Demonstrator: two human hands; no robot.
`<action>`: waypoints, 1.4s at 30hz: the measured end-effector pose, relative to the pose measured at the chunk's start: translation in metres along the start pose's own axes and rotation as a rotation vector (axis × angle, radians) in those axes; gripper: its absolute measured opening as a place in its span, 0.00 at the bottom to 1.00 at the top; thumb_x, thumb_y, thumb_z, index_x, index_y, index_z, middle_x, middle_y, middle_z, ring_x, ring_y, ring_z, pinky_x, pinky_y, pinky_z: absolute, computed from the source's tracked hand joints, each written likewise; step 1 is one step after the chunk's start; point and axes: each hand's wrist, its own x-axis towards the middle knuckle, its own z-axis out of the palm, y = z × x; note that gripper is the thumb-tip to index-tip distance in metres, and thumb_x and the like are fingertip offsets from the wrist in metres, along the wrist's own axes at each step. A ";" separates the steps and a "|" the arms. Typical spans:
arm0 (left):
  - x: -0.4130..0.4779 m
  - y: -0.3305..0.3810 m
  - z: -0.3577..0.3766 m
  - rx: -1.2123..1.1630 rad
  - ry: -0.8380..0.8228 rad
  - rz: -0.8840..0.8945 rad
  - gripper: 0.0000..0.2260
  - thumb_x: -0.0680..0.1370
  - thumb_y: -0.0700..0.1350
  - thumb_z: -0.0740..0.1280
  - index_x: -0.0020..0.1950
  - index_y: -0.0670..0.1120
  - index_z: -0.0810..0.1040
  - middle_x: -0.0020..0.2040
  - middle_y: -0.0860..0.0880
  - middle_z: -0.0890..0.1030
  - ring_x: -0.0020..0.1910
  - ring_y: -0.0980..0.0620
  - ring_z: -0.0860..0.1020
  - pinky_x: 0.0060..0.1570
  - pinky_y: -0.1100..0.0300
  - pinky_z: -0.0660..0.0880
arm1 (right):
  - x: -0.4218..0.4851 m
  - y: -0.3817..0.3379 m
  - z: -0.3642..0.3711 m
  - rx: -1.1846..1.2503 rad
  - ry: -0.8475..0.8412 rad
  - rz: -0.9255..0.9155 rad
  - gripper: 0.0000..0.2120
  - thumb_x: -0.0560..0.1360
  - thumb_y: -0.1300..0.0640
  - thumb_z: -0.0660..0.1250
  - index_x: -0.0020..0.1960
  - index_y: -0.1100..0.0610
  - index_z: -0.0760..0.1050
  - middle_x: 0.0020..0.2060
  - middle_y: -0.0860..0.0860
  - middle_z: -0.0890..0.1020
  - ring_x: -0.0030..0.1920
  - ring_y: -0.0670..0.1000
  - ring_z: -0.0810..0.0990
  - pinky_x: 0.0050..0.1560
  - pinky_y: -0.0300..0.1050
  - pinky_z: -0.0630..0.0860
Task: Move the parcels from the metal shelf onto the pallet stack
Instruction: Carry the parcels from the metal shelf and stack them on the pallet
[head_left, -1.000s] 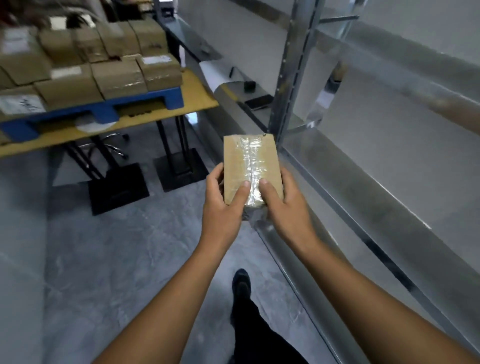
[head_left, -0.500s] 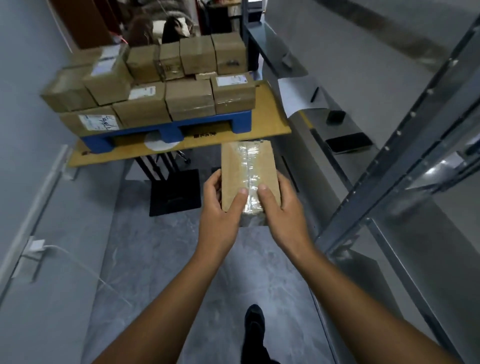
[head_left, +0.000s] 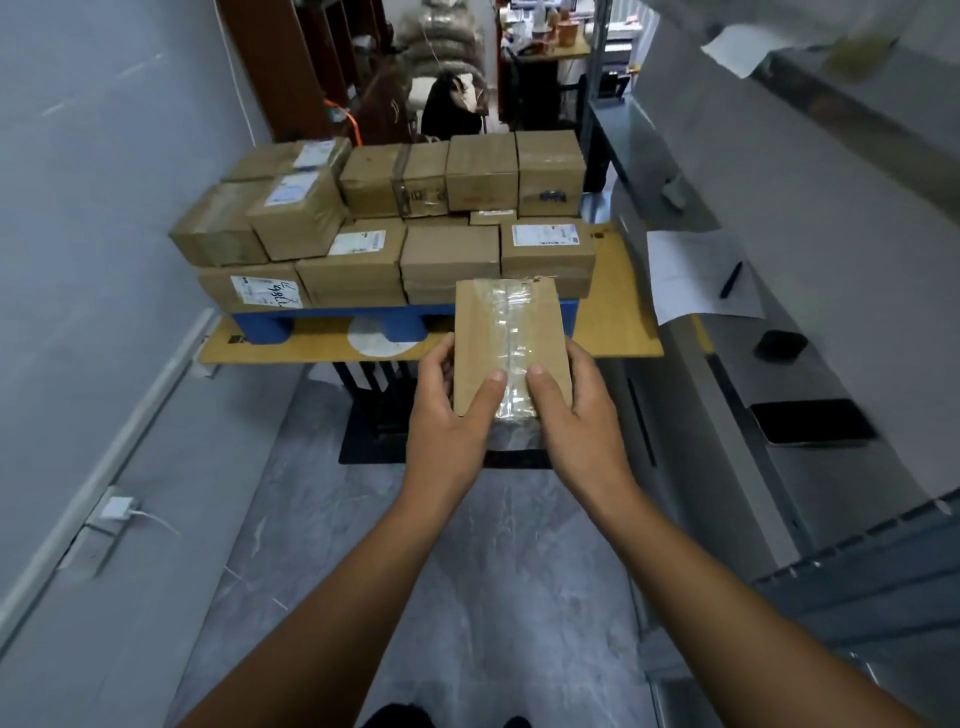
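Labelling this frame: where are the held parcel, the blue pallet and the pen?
held parcel (head_left: 478, 338), head view, cardboard left of tape
blue pallet (head_left: 337, 313), head view, front edge
pen (head_left: 731, 280), head view, mid-barrel

The person has turned away from the metal shelf (head_left: 857, 322) and walked toward the pallet stack (head_left: 395, 234). A second ago the stack sat at the upper left of the view. Now it lies straight ahead and nearer, and the shelf has swung out to the right side. The carried parcel (head_left: 511, 343), earlier seen against the shelf upright, now overlaps the near edge of the worktop (head_left: 613, 317) and the blue pallet (head_left: 260, 325).
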 end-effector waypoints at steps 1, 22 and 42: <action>0.010 -0.002 -0.003 0.003 0.009 -0.001 0.28 0.76 0.59 0.71 0.74 0.58 0.68 0.60 0.68 0.79 0.61 0.67 0.78 0.52 0.72 0.76 | 0.009 0.000 0.006 0.007 -0.007 0.002 0.24 0.83 0.45 0.64 0.77 0.46 0.69 0.68 0.49 0.77 0.65 0.47 0.79 0.67 0.58 0.78; 0.319 -0.080 -0.161 0.121 -0.092 -0.036 0.27 0.75 0.66 0.69 0.72 0.63 0.69 0.71 0.61 0.75 0.70 0.62 0.73 0.69 0.54 0.73 | 0.242 -0.013 0.244 -0.120 0.014 0.053 0.25 0.81 0.46 0.58 0.78 0.46 0.68 0.68 0.49 0.77 0.69 0.50 0.76 0.71 0.59 0.74; 0.523 -0.106 -0.221 0.718 -0.095 0.114 0.28 0.81 0.57 0.69 0.76 0.43 0.71 0.75 0.45 0.73 0.77 0.46 0.67 0.76 0.44 0.65 | 0.421 0.026 0.362 -0.094 0.014 0.192 0.23 0.87 0.51 0.58 0.81 0.50 0.65 0.73 0.52 0.74 0.73 0.53 0.74 0.74 0.60 0.71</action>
